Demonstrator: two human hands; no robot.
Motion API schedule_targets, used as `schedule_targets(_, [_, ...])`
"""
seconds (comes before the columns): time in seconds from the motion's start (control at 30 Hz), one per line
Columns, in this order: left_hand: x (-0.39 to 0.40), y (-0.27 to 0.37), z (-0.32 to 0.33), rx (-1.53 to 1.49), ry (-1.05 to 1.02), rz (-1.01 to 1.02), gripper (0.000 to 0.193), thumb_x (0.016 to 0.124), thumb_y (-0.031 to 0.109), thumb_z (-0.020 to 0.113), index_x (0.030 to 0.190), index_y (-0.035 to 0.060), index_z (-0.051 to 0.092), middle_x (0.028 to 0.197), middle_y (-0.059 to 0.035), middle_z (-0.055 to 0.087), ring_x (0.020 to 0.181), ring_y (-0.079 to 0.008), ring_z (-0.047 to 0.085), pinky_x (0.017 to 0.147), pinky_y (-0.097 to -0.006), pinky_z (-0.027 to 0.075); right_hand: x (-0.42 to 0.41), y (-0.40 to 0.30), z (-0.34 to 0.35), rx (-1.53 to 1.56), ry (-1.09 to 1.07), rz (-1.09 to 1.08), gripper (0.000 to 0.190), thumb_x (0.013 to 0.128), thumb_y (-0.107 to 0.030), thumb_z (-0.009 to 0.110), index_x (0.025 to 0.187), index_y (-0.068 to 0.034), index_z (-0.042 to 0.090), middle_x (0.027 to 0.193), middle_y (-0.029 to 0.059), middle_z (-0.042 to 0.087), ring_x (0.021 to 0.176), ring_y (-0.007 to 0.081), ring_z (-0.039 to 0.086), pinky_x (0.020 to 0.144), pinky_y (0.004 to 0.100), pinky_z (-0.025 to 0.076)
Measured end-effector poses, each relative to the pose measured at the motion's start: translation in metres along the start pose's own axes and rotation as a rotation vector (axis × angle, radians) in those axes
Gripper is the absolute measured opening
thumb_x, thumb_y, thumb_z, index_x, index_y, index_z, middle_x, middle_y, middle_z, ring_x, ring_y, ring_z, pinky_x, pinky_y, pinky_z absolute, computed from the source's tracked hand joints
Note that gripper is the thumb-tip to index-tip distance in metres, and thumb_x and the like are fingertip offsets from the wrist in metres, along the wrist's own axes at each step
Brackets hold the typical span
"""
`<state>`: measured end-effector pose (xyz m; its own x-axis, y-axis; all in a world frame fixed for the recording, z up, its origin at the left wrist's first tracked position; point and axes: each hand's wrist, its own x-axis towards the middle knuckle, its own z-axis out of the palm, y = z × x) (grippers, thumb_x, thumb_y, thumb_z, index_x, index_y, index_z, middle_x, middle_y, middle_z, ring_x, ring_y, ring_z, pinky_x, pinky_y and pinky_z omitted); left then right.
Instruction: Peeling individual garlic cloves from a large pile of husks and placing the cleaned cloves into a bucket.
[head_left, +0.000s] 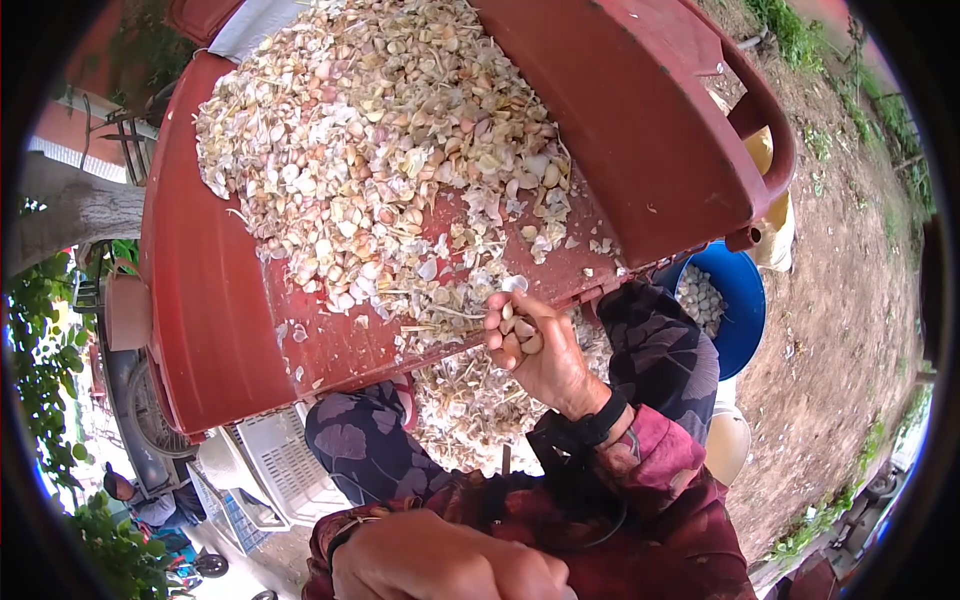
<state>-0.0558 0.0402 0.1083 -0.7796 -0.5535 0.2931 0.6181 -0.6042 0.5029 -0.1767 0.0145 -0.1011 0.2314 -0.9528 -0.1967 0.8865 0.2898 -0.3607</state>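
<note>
Several loose garlic cloves (521, 335) rest in my right hand (551, 360), its palm turned up and fingers curled round them, just past the near edge of a red metal truck bed (352, 360). My left hand (450, 559) is close to the camera at the bottom of the picture, knuckles up; its fingertips are cut off by the frame, so what it may hold is hidden. On the bed spreads a large heap of garlic cloves and papery skins (375, 135), with dry stalks (442, 326) along its near side.
More garlic skins (480, 397) lie on the ground between my knees. A blue bucket (742, 315) with garlic bulbs stands to the right, near a cream-coloured bucket (727, 442). White plastic crates (292, 465) are at the left. Farther off, a person (150, 506) sits at the lower left.
</note>
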Motion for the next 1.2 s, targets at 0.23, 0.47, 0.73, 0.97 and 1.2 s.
schedule_targets(0.23, [0.002, 0.014, -0.117, 1.781, 0.477, -0.07, 0.017, 0.081, -0.002, 0.058, 0.097, 0.001, 0.06, 0.101, -0.0102, 0.06, 0.076, -0.0151, 0.058, 0.066, -0.0271, 0.047, -0.004, -0.016, 0.018, 0.19, 0.058, -0.01, 0.056, 0.088, -0.046, 0.052, 0.121, 0.0, 0.045, 0.108, 0.011, 0.057, 0.1, 0.0218, 0.058, 0.066, 0.0263, 0.05])
schedule_targets(0.47, [0.016, 0.081, -0.261, 2.503, 0.843, -0.104, 0.015, 0.079, 0.015, 0.064, 0.087, 0.0026, 0.063, 0.081, -0.0143, 0.056, 0.072, -0.0305, 0.058, 0.061, -0.0399, 0.045, 0.001, -0.008, 0.01, 0.228, 0.004, -0.065, 0.035, 0.09, -0.03, 0.054, 0.109, -0.001, 0.049, 0.101, 0.0107, 0.057, 0.083, 0.0161, 0.056, 0.056, 0.0223, 0.044])
schedule_targets(0.73, [0.022, 0.071, -0.268, 2.411, 0.759, -0.008, 0.01, 0.071, 0.01, 0.068, 0.073, 0.0061, 0.059, 0.08, -0.0108, 0.053, 0.071, -0.0308, 0.056, 0.063, -0.0404, 0.045, -0.003, -0.005, 0.009, -0.077, 0.009, -0.13, 0.056, 0.076, -0.039, 0.069, 0.112, -0.001, 0.048, 0.102, 0.0066, 0.055, 0.085, 0.0138, 0.053, 0.06, 0.0226, 0.041])
schedule_targets(0.97, [0.002, 0.052, -0.229, 1.378, 0.944, 0.051, 0.008, 0.087, 0.006, 0.057, 0.081, 0.0013, 0.057, 0.082, -0.0055, 0.066, 0.07, -0.0071, 0.056, 0.062, -0.0223, 0.044, -0.002, -0.006, 0.014, -0.225, 0.074, -0.073, 0.05, 0.074, -0.003, 0.056, 0.123, 0.004, 0.044, 0.102, 0.0063, 0.052, 0.081, 0.0127, 0.052, 0.06, 0.0225, 0.041])
schedule_targets(1.2, [-0.011, 0.009, -0.172, 1.241, 0.849, -0.098, 0.011, 0.089, 0.012, 0.059, 0.086, 0.0016, 0.056, 0.08, -0.0043, 0.064, 0.074, -0.0065, 0.056, 0.062, -0.0213, 0.045, 0.002, -0.008, 0.028, -0.36, 0.023, -0.057, 0.054, 0.075, 0.008, 0.059, 0.127, 0.001, 0.045, 0.099, 0.0043, 0.05, 0.078, 0.011, 0.052, 0.062, 0.0212, 0.047])
